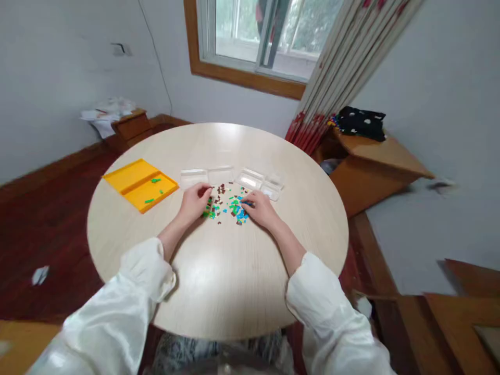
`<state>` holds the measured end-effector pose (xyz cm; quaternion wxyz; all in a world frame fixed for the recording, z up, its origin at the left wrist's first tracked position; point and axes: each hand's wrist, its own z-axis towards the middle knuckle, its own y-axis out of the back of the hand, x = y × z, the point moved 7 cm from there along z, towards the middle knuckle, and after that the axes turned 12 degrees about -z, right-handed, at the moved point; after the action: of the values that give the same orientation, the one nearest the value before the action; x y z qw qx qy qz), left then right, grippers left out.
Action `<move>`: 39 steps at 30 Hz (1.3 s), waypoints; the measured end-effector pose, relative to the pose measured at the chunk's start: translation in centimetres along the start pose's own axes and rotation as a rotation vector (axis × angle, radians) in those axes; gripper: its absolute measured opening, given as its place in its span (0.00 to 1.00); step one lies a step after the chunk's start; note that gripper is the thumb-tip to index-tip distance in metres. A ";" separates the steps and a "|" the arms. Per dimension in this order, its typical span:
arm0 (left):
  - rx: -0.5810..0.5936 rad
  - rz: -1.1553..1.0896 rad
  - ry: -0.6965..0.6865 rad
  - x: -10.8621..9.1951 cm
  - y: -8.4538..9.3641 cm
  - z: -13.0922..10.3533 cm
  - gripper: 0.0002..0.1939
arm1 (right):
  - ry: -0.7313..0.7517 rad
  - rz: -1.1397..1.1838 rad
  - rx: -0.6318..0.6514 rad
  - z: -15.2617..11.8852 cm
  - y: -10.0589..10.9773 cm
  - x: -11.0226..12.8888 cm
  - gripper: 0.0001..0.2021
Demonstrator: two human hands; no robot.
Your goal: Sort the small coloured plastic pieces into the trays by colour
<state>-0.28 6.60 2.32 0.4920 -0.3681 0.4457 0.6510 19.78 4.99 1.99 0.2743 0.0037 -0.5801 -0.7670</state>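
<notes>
On a round table (219,291) lies a loose pile of small building-brick pieces (236,208) in brown, green and blue. My left hand (194,202) rests at the pile's left edge, thumb and fingertips drawn together close to a dark brown piece; whether that piece is pinched is too small to tell. Over the right side, among the blue pieces (239,214), my right hand (261,208) has its thumb and fingers closed together. Anything between those fingertips is hidden. Left of my left hand, an opened yellow case (133,177) holds a few green pieces (155,180).
Behind the pile stand clear plastic boxes, one at the left (194,177) and one at the right (250,178), lids opened. A wooden cabinet (375,172) with a black patterned bag (361,123) is at the right, near a curtain (332,67). A small stand (132,127) is at the far left.
</notes>
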 end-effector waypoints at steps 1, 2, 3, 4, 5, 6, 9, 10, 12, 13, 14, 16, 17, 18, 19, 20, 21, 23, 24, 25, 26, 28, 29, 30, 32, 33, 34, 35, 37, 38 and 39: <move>0.003 -0.002 -0.005 0.0 0.0 0.0 0.12 | 0.001 0.005 -0.005 0.0 0.0 0.1 0.04; 0.007 -0.008 -0.006 0.1 -0.1 0.0 0.11 | 0.001 0.010 -0.010 0.0 0.0 0.1 0.04; 0.011 -0.017 -0.003 0.1 -0.1 0.0 0.11 | -0.001 0.015 -0.014 0.0 0.0 0.1 0.03; 0.016 -0.032 0.005 0.3 -0.2 0.0 0.11 | -0.004 0.021 -0.017 0.0 -0.1 0.1 0.03; 0.021 -0.050 0.018 0.4 -0.3 0.0 0.10 | -0.011 0.027 -0.020 0.0 -0.1 0.1 0.03; 0.026 -0.074 0.036 0.6 -0.4 0.0 0.10 | -0.018 0.033 -0.021 0.1 -0.2 0.1 0.02; 0.044 -0.158 0.097 0.9 -0.7 -0.1 0.10 | -0.046 0.049 -0.024 0.1 -0.4 -0.2 0.03; 0.047 -0.182 0.111 0.8 -0.8 -0.2 0.10 | -0.055 0.053 -0.026 0.2 -0.4 -0.3 0.03; 0.040 -0.208 0.123 0.6 -0.7 -0.3 0.10 | -0.067 0.064 -0.031 0.2 -0.5 -0.4 0.03; 0.030 -0.209 0.124 0.4 -0.6 -0.3 0.10 | -0.069 0.068 -0.032 0.2 -0.5 -0.4 0.04; 0.014 -0.204 0.120 0.2 -0.4 -0.2 0.10 | -0.069 0.073 -0.033 0.2 -0.5 -0.5 0.04; -0.032 -0.189 0.109 -0.1 0.3 -0.1 0.10 | -0.068 0.077 -0.036 0.2 -0.5 -0.5 0.06; -0.062 -0.186 0.106 -0.2 0.7 0.1 0.10 | -0.069 0.078 -0.037 0.2 -0.4 -0.5 0.07; -0.099 -0.191 0.108 -0.1 1.2 0.2 0.10 | -0.071 0.079 -0.038 0.2 -0.4 -0.5 0.07; -0.140 -0.203 0.115 0.0 1.7 0.3 0.10 | -0.072 0.080 -0.038 0.2 -0.4 -0.5 0.07; -0.182 -0.222 0.125 0.2 2.1 0.4 0.11 | -0.071 0.081 -0.037 0.2 -0.4 -0.5 0.07; -0.221 -0.249 0.138 0.4 2.5 0.5 0.11 | -0.071 0.083 -0.037 0.2 -0.4 -0.5 0.07; -0.277 -0.327 0.168 0.8 3.0 0.6 0.10 | -0.072 0.086 -0.036 0.2 -0.4 -0.5 0.07; -0.288 -0.375 0.182 0.9 3.0 0.6 0.09 | -0.073 0.087 -0.035 0.1 -0.4 -0.5 0.07; -0.293 -0.423 0.195 1.0 3.0 0.6 0.09 | -0.074 0.087 -0.034 0.1 -0.4 -0.5 0.07; -0.294 -0.466 0.204 1.1 3.0 0.7 0.08 | -0.074 0.087 -0.033 0.1 -0.4 -0.5 0.07; -0.298 -0.512 0.214 1.1 3.0 0.8 0.07 | -0.071 0.085 -0.031 0.1 -0.5 -0.4 0.07; -0.303 -0.517 0.217 1.2 3.0 0.8 0.07 | -0.070 0.084 -0.031 0.1 -0.5 -0.4 0.07; -0.307 -0.513 0.220 1.2 3.0 0.8 0.07 | -0.068 0.083 -0.031 0.1 -0.5 -0.4 0.07; -0.307 -0.496 0.225 1.3 3.0 0.9 0.08 | -0.062 0.080 -0.033 0.1 -0.5 -0.3 0.07; -0.301 -0.488 0.227 1.4 3.0 0.9 0.08 | -0.060 0.080 -0.034 0.1 -0.5 -0.3 0.07; -0.293 -0.481 0.227 1.4 2.9 0.9 0.10 | -0.058 0.080 -0.035 0.1 -0.5 -0.3 0.07; -0.285 -0.474 0.227 1.4 2.9 0.9 0.11 | -0.059 0.080 -0.036 0.1 -0.5 -0.3 0.07; -0.275 -0.460 0.233 1.5 2.7 0.9 0.13 | -0.062 0.079 -0.036 0.1 -0.5 -0.3 0.07; -0.272 -0.453 0.237 1.6 2.7 0.9 0.15 | -0.063 0.078 -0.035 0.1 -0.5 -0.3 0.07; -0.269 -0.447 0.243 1.7 2.7 0.9 0.16 | -0.063 0.077 -0.034 0.1 -0.5 -0.3 0.07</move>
<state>-3.33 7.62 1.64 0.5132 -0.5944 0.3185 0.5309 19.79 5.35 1.46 0.2852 -0.0472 -0.5751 -0.7653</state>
